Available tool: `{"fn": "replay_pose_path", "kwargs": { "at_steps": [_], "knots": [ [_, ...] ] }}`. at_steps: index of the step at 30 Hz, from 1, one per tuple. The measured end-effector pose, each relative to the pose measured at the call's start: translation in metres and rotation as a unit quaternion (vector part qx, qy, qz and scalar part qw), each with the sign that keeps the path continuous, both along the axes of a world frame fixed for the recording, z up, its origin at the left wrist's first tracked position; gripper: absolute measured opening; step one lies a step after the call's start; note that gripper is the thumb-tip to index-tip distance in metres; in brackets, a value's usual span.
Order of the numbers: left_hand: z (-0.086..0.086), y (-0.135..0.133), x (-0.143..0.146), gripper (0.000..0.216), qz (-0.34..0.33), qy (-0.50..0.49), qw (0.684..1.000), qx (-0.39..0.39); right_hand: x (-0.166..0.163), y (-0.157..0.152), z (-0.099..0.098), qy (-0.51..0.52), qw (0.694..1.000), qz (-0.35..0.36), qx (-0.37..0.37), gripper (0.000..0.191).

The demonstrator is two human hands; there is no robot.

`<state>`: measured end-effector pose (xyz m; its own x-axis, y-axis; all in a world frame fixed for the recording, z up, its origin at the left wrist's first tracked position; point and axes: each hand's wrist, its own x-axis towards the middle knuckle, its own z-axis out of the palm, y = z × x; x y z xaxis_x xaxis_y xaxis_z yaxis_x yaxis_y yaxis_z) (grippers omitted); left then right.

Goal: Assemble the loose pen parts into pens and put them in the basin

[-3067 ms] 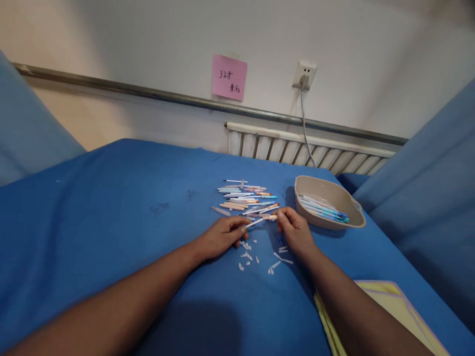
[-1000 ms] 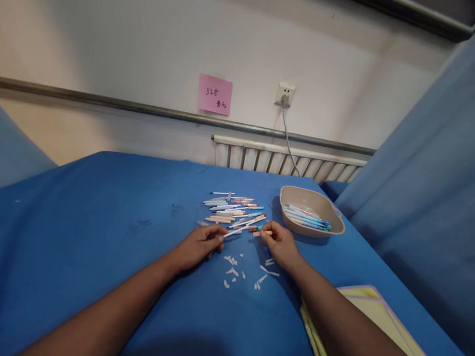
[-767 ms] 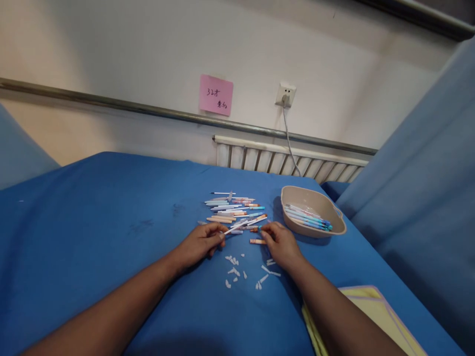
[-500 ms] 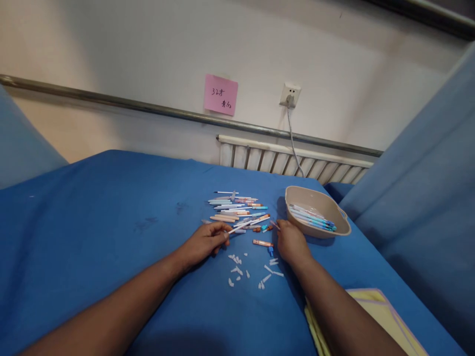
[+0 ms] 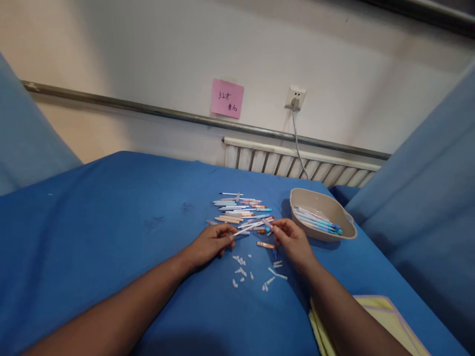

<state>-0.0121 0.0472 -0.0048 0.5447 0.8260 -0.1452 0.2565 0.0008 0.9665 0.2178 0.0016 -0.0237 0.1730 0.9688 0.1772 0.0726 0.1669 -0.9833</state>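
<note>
White refill [image 5: 248, 228] pinched at its near end by left hand [image 5: 211, 242], angled low over the blue cloth [image 5: 111, 222], just past scattered white bits [image 5: 243, 271]. Right hand [image 5: 294, 241] pinches a small pen part [image 5: 267, 223] near the refill's far end; orange barrel [image 5: 265, 244] lies just beside. Beyond: pen pile [image 5: 237, 207], beige tray [image 5: 315, 200] holding pens, pink note [image 5: 227, 98] on wall.
</note>
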Motion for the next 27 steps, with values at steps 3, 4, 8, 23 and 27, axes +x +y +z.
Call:
{"fn": "replay_pose_path", "kwargs": {
  "at_steps": [3, 4, 8, 23, 27],
  "knots": [
    [0.001, -0.001, 0.000, 0.031, 0.004, 0.000, 1.000, -0.003, -0.004, -0.004, 0.006, 0.001, 1.000, 0.009, -0.009, 0.028],
    [0.001, -0.001, 0.000, 0.031, 0.004, 0.002, 1.000, -0.004, -0.004, -0.004, 0.007, -0.007, 1.000, 0.007, -0.008, 0.027],
    [0.001, 0.000, 0.000, 0.030, -0.007, 0.009, 1.000, 0.004, -0.001, -0.004, 0.005, -0.052, 0.999, -0.016, 0.001, 0.026],
    [0.008, -0.016, 0.002, 0.021, -0.109, 0.108, 0.970, 0.189, -0.003, -0.010, -0.002, -0.209, 0.974, 0.065, 0.060, 0.016],
    [0.007, -0.024, 0.008, 0.022, -0.123, 0.073, 0.980, 0.137, -0.013, -0.020, 0.008, -0.270, 0.952, 0.098, 0.105, 0.014]
  ]
}}
